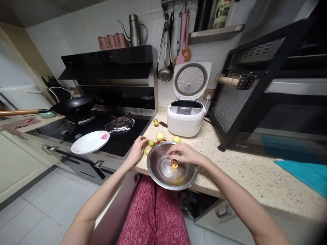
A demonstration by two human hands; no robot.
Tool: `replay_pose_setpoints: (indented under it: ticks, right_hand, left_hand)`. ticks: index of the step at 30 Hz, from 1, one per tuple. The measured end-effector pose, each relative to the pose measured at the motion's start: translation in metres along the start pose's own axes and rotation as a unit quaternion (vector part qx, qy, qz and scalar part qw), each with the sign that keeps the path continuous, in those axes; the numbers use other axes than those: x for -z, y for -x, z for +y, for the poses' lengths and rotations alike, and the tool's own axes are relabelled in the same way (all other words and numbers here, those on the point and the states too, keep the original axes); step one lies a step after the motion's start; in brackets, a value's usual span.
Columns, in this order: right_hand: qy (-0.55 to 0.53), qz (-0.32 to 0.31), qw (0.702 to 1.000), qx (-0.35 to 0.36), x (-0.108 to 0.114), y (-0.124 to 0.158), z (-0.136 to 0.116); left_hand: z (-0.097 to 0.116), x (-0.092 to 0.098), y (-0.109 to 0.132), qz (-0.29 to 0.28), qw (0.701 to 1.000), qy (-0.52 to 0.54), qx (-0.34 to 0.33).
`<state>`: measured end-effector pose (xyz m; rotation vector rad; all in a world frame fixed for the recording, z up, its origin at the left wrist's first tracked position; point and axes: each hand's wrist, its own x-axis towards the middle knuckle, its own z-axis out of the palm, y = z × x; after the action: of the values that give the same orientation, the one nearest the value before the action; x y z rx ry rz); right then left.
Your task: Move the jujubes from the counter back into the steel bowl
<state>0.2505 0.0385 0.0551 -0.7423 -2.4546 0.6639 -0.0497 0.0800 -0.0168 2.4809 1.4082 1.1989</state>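
Note:
A wide metal bowl [156, 170] sits at the counter's front edge, partly overhanging it. Inside lies a small round fruit, brown-red and yellow like a jujube [174, 164]. Just above this fruit is my right hand [182, 153], reaching into the bowl with fingers loosely bent and apart, holding nothing visible. My left hand [138, 148] rests at the counter's edge by the stove, fingers stretched out beside a small green fruit [152, 143]. Yellow fruits [160, 136] and some reddish ones lie behind the bowl, partly hidden by its rim.
An open white rice cooker [186, 119] stands behind the bowl. To the left, a white plate [89, 142] sits at the stove's front edge, near a black wok [74, 106]. A black rack [222, 136] and a blue cloth [304, 173] are at the right.

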Motion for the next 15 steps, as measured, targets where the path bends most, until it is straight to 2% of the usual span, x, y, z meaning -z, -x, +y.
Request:
replay_pose_setpoints:
  ticks: [4,7,11,13,15]
  right_hand:
    - [0.001,0.017,1.000,0.005,-0.002,0.000,0.001]
    - [0.004,0.023,1.000,0.013,-0.002,0.000,0.001]
    - [0.009,0.036,0.999,0.018,-0.002,-0.001,0.000]
    - [0.008,0.044,0.999,0.025,-0.002,-0.001,0.000]
    - [0.008,0.055,0.998,0.034,-0.001,-0.001,-0.002]
  left_hand:
    - [0.014,0.007,-0.002,0.049,0.997,0.059,0.007]
    - [0.025,0.012,-0.001,0.111,0.989,0.097,-0.027]
    - [0.034,0.015,0.006,0.178,0.971,0.080,-0.139]
    - [0.037,0.016,0.010,0.202,0.954,0.064,-0.214]
    - [0.043,0.016,0.012,0.224,0.936,0.073,-0.261]
